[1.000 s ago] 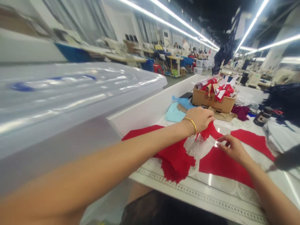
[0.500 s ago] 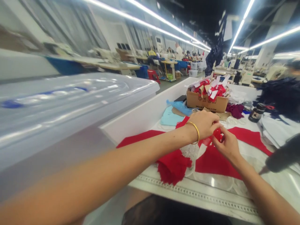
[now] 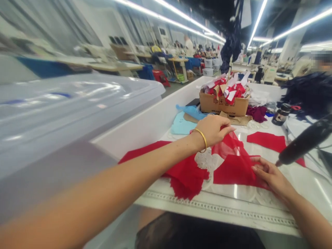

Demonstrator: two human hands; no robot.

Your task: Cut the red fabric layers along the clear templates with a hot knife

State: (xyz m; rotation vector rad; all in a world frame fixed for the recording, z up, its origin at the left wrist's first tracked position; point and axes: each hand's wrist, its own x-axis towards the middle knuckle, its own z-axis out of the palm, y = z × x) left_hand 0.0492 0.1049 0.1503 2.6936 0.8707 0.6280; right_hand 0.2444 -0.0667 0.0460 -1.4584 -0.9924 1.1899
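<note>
A sheer red fabric piece (image 3: 232,142) is stretched between my two hands. My left hand (image 3: 214,129), with a gold bangle on its wrist, pinches the upper end. Lower and to the right, my right hand (image 3: 267,173) has its thumb and fingers closed on the other end. Beneath the sheer piece lies a solid red fabric panel (image 3: 225,173), flat on the table. A white lace piece (image 3: 206,159) sits to its left, beside a frayed heap of red fabric (image 3: 187,178). Another red panel (image 3: 267,140) rests farther back on the right.
A cardboard box (image 3: 224,103) of red and white scraps stands at the back. A black tapered tool (image 3: 303,140) juts in from the right near my right hand. A dark bottle (image 3: 281,114) stands behind it. A measuring tape (image 3: 220,209) runs along the front edge.
My hands were close together over bunched red sheer fabric. My right hand has moved down and right, spreading the fabric; my left hand has shifted slightly left. The camera view has also shifted.
</note>
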